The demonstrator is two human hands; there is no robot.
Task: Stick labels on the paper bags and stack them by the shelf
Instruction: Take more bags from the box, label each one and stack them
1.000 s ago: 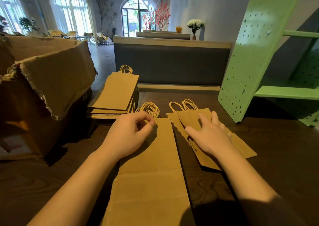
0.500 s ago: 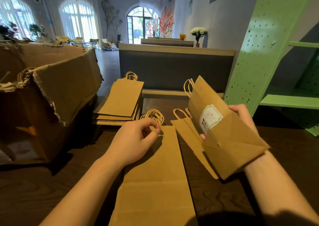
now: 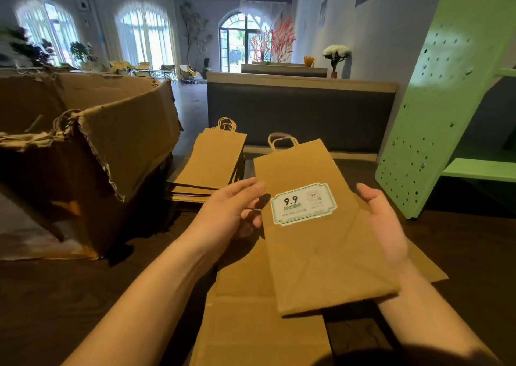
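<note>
— Where is the paper bag (image 3: 321,259)?
— Above the table (image 3: 83,295), its label (image 3: 303,203) facing up, near the green shelf (image 3: 435,114).
— And the hands?
— The left hand (image 3: 231,212) touches its left edge with straight fingers. The right hand (image 3: 386,226) carries the right edge on an open palm; the paper hides its fingers.

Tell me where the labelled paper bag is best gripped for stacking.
Grip the labelled paper bag by its long side edges, midway, coming from left and right. It is flat and folded, label up, so edge grips likely keep it flat and off the label; the far-end handles would let it dangle.
</note>
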